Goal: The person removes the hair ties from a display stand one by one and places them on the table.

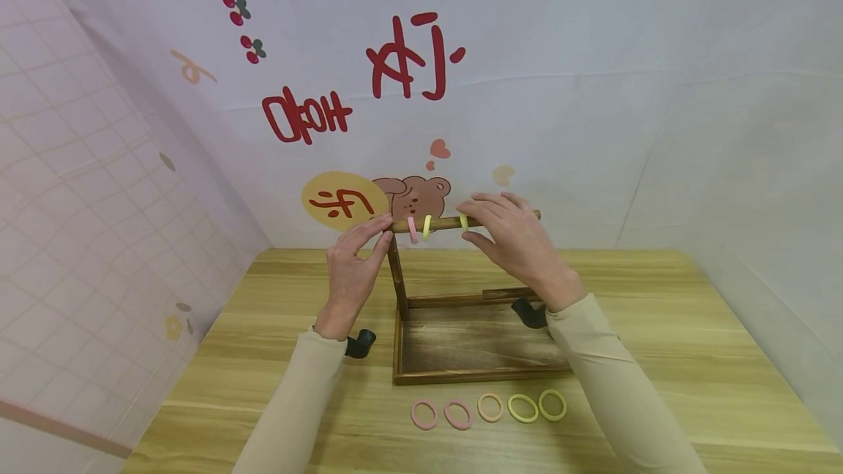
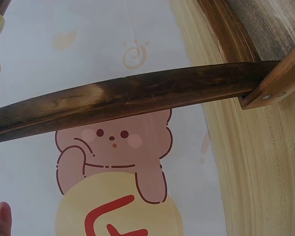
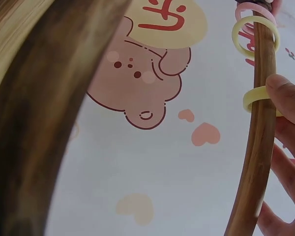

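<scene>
Three rings (image 1: 426,228) on bar (image 1: 444,224); five loose rings (image 1: 479,408) remain on table (image 1: 619,284). Right hand (image 1: 516,236) pinches threaded yellow ring (image 3: 256,98); left hand (image 1: 353,265) pinches bar's end.

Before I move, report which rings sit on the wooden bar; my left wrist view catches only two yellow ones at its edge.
Observer: A pink ring is on the wooden bar too, the one closest to the left grip.
Operator: Tell me what the right side is doing up there.
Observer: The right grip has thumb and fingers pinching a yellow ring around the bar.
Operator: Now list any loose rings below.
Observer: Five loose rings lie in a row on the table, in front of the wooden tray: two pink, one orange, two yellow.
</scene>
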Action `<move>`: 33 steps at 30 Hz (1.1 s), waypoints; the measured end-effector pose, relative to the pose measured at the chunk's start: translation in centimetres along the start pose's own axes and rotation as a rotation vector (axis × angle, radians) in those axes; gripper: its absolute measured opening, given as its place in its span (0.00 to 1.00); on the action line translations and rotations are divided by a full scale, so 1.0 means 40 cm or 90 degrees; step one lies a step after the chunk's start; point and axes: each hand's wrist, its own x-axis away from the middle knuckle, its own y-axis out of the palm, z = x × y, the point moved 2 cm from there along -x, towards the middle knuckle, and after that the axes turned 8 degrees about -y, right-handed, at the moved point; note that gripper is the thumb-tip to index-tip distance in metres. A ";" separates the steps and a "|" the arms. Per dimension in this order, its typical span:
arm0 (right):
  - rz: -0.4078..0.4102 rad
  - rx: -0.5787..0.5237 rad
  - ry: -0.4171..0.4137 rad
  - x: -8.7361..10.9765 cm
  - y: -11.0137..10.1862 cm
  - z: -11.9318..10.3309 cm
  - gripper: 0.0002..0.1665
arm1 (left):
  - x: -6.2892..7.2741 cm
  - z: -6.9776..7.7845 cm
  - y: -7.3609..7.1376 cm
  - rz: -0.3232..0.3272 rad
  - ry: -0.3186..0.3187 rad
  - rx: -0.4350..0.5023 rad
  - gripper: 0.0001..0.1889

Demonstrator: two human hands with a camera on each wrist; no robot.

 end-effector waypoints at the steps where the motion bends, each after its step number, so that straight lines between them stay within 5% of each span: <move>1: 0.003 -0.002 -0.001 0.001 0.000 0.001 0.28 | 0.000 0.000 0.000 0.001 0.000 0.000 0.14; 33: 0.024 0.003 0.012 0.027 -0.013 0.015 0.31 | 0.001 -0.003 0.002 0.002 0.001 0.004 0.14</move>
